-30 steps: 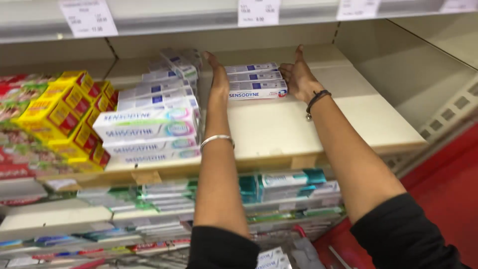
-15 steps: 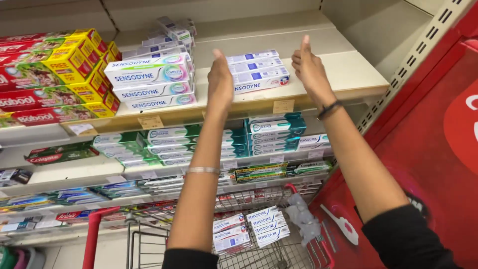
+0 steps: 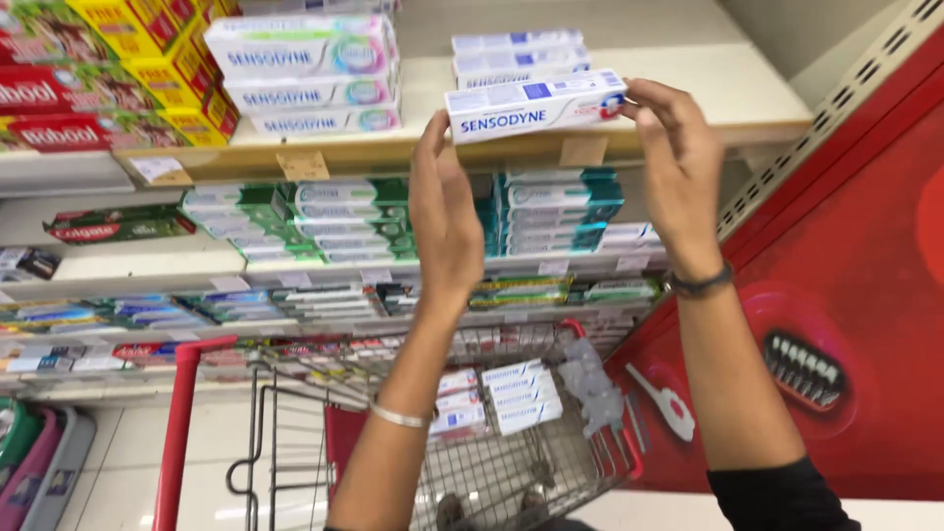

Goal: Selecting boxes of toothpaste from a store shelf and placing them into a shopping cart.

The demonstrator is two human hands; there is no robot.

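Both hands are holding one white toothpaste box level, just before the wooden shelf's front edge, with open air below. Three like boxes are sitting stacked behind. The left hand is pinching its left end (fingers together), the right hand its right end, both arms raised.

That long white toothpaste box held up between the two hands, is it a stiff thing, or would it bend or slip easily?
The white toothpaste box looks like thin carton, so probably stiff along its length but easy to dent. The left hand and right hand hold it only at its ends with fingertips, which suggests it is light. Its glossy faces may be a little slippery; flat sides mean it should not roll.
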